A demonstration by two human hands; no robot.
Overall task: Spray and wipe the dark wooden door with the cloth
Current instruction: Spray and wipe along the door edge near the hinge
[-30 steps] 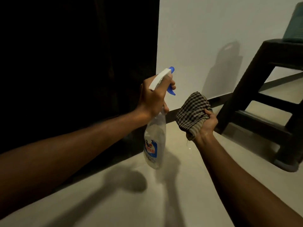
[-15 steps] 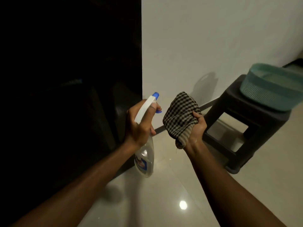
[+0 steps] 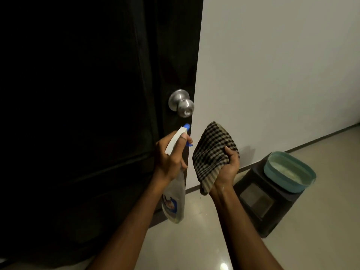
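The dark wooden door (image 3: pixel 78 114) fills the left half of the view, its panels barely readable in the dim light. Near its right edge sits a round silver metal door knob (image 3: pixel 182 105).

Just below the knob, the left hand (image 3: pixel 171 156) grips a clear plastic spray bottle (image 3: pixel 174 201) with a white head and blue nozzle. The fingers are curled round the neck, the thumb lies along the white head, and a fingertip rests at the blue trigger. The bottle body hangs down below the hand, slightly tilted, with a blue label low on it. The nozzle points up and away, in front of the door's right edge. Whether it touches the door cannot be told.

Just beside it, apart from the bottle, the right hand (image 3: pixel 227 168) holds a bunched black-and-beige checked cloth (image 3: pixel 212 151). The fingers are curled over the cloth's right side, clamping it against the palm. Most of the cloth stands up above the hand and a folded end hangs down beside the wrist. The cloth is held in front of the plain white wall (image 3: pixel 272 65), clear of the door.

Farther right, a dark square stool (image 3: pixel 259 211) stands on the pale glossy tiled floor (image 3: pixel 194 240) against the wall. A teal oval plastic basin (image 3: pixel 292 184) sits on top of it.
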